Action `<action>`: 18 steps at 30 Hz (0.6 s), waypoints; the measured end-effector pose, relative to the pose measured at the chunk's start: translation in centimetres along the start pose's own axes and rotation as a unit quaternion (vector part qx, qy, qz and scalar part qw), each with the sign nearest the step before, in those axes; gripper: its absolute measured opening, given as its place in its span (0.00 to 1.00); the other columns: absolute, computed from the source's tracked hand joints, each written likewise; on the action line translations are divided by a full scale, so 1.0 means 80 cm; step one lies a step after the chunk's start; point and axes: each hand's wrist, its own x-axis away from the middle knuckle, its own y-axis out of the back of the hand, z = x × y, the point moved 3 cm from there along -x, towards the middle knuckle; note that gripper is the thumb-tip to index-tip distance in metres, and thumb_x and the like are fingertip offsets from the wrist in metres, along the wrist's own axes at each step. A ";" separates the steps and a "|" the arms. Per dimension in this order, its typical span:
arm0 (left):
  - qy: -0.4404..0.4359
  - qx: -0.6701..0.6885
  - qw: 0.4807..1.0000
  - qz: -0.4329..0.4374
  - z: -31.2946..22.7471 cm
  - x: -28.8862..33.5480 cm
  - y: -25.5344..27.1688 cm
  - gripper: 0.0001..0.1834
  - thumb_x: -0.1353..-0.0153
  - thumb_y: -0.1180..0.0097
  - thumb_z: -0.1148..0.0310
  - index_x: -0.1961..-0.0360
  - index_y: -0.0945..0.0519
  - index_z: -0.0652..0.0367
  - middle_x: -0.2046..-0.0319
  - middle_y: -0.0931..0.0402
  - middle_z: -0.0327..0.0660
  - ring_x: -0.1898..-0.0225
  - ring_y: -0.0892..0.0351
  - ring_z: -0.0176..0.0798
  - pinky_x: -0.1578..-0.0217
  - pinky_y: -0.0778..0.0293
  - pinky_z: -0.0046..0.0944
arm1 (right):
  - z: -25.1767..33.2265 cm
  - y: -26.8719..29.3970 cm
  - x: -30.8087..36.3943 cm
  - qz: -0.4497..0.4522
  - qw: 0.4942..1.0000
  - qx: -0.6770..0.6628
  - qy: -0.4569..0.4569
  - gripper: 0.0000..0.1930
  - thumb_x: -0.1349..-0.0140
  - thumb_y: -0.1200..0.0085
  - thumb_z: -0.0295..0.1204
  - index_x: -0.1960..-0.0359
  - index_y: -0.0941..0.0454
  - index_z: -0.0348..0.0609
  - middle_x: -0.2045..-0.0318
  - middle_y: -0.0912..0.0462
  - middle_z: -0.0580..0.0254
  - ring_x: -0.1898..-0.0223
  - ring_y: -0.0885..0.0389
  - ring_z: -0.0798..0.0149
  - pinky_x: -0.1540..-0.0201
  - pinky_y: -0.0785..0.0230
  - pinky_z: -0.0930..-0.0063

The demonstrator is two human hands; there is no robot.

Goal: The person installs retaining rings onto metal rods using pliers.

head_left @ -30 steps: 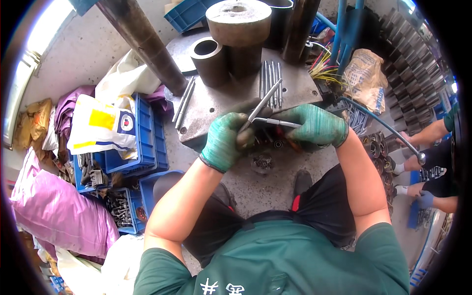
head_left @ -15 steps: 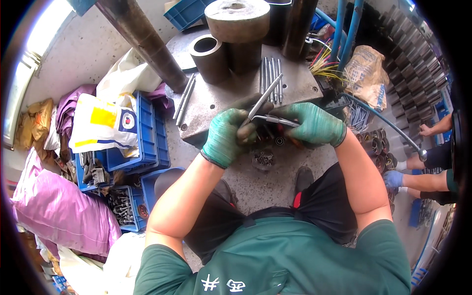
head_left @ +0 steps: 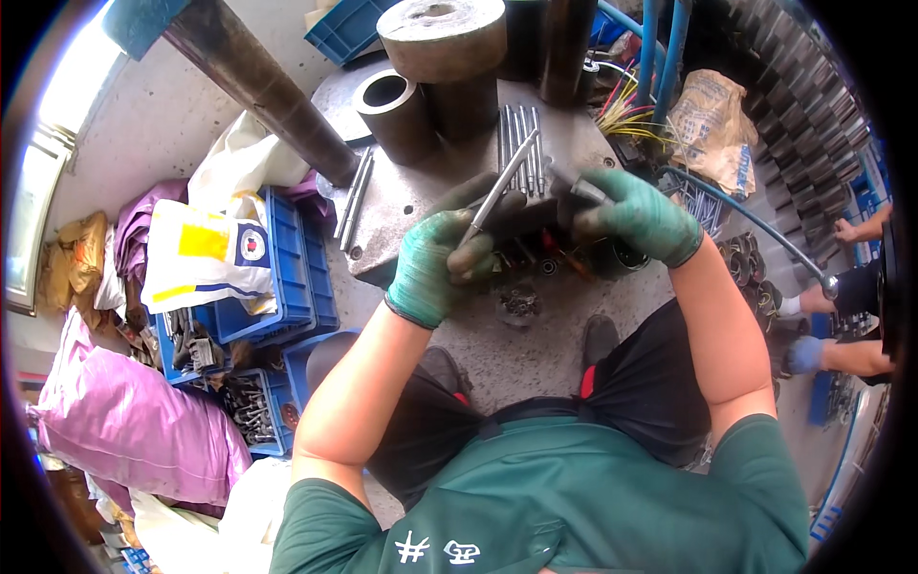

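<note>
My left hand [head_left: 442, 256], in a green glove with dark fingers, is closed round the lower end of a metal rod [head_left: 504, 184]. The rod slants up and to the right over the steel plate [head_left: 385, 222]. Level with it and apart, my right hand [head_left: 639, 218], gloved alike, grips a slim grey metal tool [head_left: 583, 186] whose tip is blurred. Several similar rods [head_left: 521, 143] lie side by side behind the hands. A pair of rods [head_left: 355, 199] rests near the plate's left edge.
A hollow steel cylinder [head_left: 394, 120] and a thick round block [head_left: 442, 43] stand on the plate. Small metal parts [head_left: 518, 302] sit below its front edge. Blue crates [head_left: 287, 253] are at left, a hose [head_left: 746, 222] at right. Another person's gloved hand [head_left: 805, 355] shows far right.
My right hand has moved right and slightly up, taking its tool away from the rod in my left hand. The left hand keeps its hold on the rod. The view has shifted slightly.
</note>
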 end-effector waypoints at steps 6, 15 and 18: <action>0.090 0.043 0.991 0.088 0.020 -0.003 -0.012 0.39 0.32 0.46 0.66 0.23 0.41 0.68 0.44 0.19 0.61 0.86 0.29 0.29 0.84 0.32 0.26 | -0.003 -0.023 -0.013 -0.129 0.937 -0.317 0.068 0.09 0.29 0.43 0.26 0.51 0.24 0.37 0.62 0.16 0.59 0.63 0.18 0.71 0.58 0.24 0.75; -0.008 -0.359 0.929 0.092 0.037 0.001 -0.031 0.37 0.30 0.40 0.61 0.24 0.36 0.67 0.37 0.23 0.50 0.55 0.18 0.35 0.52 0.21 0.34 | -0.019 -0.015 -0.010 -0.214 0.928 -0.294 0.080 0.20 0.30 0.41 0.26 0.41 0.32 0.36 0.58 0.15 0.55 0.67 0.17 0.70 0.62 0.22 0.78; -0.051 -0.441 0.894 0.060 0.044 -0.004 -0.023 0.33 0.25 0.42 0.64 0.24 0.36 0.65 0.41 0.21 0.49 0.53 0.17 0.37 0.52 0.20 0.36 | -0.017 -0.016 -0.009 -0.228 0.937 -0.249 0.085 0.24 0.30 0.42 0.25 0.35 0.33 0.32 0.59 0.15 0.57 0.68 0.18 0.72 0.62 0.24 0.81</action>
